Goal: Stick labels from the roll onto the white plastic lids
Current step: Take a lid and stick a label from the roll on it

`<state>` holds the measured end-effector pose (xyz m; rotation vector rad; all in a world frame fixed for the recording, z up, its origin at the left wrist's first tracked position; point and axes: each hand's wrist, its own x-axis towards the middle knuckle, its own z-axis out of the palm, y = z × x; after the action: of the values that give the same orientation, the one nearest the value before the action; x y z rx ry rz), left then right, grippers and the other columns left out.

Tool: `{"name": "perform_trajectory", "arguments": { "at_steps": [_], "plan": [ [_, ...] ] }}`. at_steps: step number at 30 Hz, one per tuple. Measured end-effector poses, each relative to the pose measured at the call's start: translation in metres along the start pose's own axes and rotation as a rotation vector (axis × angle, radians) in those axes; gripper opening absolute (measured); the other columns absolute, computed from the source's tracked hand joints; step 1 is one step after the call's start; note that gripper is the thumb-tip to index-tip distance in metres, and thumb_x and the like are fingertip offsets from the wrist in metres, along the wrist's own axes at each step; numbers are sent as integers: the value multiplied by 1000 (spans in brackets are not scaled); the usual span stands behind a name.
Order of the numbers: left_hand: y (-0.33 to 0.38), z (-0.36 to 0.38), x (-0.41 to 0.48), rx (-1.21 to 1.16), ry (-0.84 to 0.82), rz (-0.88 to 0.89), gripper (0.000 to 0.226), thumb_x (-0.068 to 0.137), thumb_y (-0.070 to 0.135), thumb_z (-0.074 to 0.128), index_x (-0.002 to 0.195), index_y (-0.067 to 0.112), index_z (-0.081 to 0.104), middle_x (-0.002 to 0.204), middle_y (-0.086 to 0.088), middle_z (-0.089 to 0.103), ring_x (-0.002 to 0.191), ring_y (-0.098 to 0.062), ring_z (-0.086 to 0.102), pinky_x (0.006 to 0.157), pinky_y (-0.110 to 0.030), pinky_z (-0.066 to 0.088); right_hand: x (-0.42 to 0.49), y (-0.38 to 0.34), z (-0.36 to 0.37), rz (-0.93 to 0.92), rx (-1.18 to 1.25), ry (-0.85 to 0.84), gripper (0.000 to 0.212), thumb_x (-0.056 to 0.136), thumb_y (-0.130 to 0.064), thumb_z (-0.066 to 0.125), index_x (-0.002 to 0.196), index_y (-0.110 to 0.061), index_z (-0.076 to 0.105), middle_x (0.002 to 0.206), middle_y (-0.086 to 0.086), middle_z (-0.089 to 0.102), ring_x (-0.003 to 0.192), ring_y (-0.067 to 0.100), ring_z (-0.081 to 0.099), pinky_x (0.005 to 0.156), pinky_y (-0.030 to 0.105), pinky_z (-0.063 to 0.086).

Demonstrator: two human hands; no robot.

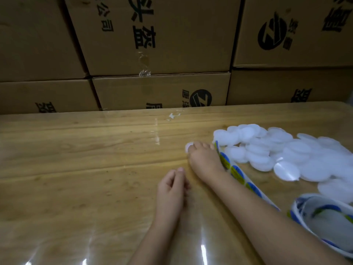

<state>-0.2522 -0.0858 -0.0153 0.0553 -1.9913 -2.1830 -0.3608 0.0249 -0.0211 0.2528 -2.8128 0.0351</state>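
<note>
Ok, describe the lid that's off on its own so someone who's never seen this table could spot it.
On the wooden table, find the pile of white lids on the right, then the strip of blue-and-green labels along its left edge. Just left of that strip, one lid peeks out from under the right hand; it alone lies apart from the pile.

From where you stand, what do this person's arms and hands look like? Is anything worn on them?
Both are bare. The left hand and right hand wear no gloves, and I see no rings. The left forearm and right forearm show no sleeve, watch or bracelet as far as the picture reaches; any sleeve would begin beyond the lower edge. No markings show.
</note>
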Motion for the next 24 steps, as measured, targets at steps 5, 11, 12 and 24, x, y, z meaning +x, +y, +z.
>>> {"name": "perform_trajectory", "arguments": {
  "at_steps": [5, 11, 12, 24],
  "plan": [
    [1, -5, -8, 158, 45, 132, 32, 89, -5, 48, 95, 23, 61, 101, -1, 63, 94, -10, 60, 83, -22, 45, -87, -8, -34, -70, 231, -16, 22, 94, -15, 43, 114, -12, 53, 120, 7, 48, 113, 25, 44, 88, 32, 31],
    [5, -7, -45, 517, -344, 366, 39, 85, 0, 62, 106, 33, 60, 109, 14, 60, 104, 12, 51, 89, -3, 33, -158, 13, -71, 204, 1133, -47, 18, 92, -12, 57, 78, -22, 55, 82, -8, 56, 76, -4, 50, 73, 16, 37],
    [5, -5, -49, 560, -347, 389, 40, 85, 1, 64, 100, 38, 59, 101, 15, 61, 99, 13, 52, 85, -2, 34, -162, 18, -74, 247, 1215, -59, 19, 92, -11, 57, 77, -23, 57, 78, -11, 57, 72, -8, 50, 71, 14, 37],
    [23, -6, -29, -16, -67, -10, 5, 91, 6, 57, 88, 3, 60, 61, -7, 60, 47, -11, 54, 44, -20, 45, -152, 22, -63, 136, 115, 371, 41, 63, -3, 70, 102, -15, 70, 131, 22, 54, 124, 39, 50, 105, 56, 35]
  ]
}}
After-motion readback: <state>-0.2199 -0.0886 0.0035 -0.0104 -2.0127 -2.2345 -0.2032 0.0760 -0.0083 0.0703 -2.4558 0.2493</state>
